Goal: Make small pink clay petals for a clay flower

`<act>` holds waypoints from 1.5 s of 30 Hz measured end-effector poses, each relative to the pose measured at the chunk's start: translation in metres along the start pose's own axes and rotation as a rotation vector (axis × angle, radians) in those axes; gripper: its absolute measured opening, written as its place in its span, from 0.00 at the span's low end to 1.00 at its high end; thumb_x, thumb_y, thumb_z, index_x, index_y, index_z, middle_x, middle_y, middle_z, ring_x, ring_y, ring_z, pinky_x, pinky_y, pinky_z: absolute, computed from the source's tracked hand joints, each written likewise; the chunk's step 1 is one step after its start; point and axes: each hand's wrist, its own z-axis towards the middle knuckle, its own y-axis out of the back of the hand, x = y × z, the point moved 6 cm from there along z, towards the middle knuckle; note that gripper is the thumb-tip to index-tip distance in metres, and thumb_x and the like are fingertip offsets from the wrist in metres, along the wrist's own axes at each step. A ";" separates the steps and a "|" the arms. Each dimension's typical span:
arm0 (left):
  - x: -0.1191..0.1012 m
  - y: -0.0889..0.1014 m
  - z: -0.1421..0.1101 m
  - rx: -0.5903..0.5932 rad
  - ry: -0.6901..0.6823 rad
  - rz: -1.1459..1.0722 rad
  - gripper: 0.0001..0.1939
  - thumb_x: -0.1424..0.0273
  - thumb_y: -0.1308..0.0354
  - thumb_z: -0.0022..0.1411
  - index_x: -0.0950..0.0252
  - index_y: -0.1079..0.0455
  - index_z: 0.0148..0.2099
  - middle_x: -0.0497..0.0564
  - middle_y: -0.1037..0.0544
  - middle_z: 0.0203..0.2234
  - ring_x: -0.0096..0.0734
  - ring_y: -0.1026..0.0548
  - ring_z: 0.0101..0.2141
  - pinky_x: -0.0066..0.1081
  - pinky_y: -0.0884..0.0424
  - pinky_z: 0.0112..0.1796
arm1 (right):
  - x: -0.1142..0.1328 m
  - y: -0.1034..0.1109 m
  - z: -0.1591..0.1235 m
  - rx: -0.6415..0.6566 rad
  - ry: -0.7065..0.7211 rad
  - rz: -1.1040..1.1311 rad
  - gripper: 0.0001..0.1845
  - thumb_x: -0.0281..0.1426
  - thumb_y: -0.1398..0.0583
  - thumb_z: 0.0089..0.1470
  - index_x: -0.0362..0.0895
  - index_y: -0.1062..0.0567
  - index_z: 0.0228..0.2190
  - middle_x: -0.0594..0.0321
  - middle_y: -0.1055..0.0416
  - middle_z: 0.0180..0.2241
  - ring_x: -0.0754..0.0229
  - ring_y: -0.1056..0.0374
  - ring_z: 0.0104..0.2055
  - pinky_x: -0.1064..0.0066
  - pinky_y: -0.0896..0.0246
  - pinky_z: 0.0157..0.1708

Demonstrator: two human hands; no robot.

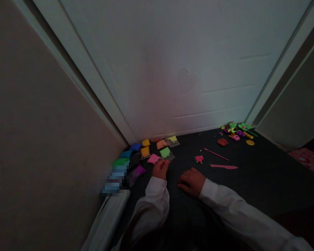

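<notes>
My left hand is closed in a pinch at the near edge of the clay packets. Its fingertips touch or nearly touch a pink clay packet and the clear bag of a light green clay packet; what is between them, if anything, is too dark to make out. Palm down on the dark tabletop, my right hand rests with fingers loosely bent and thumb apart, holding nothing. Beyond it lie a small pink flower-like clay piece, a thin pink stick and a pink plastic knife.
More packets stand at left: purple, orange, blue, green. At the far right are a reddish-brown lump, a yellow disc and several small colourful pieces. A white panel with embossed hearts rises behind.
</notes>
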 end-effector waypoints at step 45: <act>-0.003 -0.019 -0.008 0.180 -0.160 0.220 0.14 0.61 0.54 0.47 0.65 0.33 0.27 0.46 0.31 0.19 0.24 0.35 0.23 0.24 0.41 0.26 | 0.015 0.007 -0.020 0.023 0.105 -0.091 0.16 0.36 0.52 0.47 0.50 0.35 0.39 0.62 0.34 0.23 0.63 0.43 0.28 0.66 0.60 0.32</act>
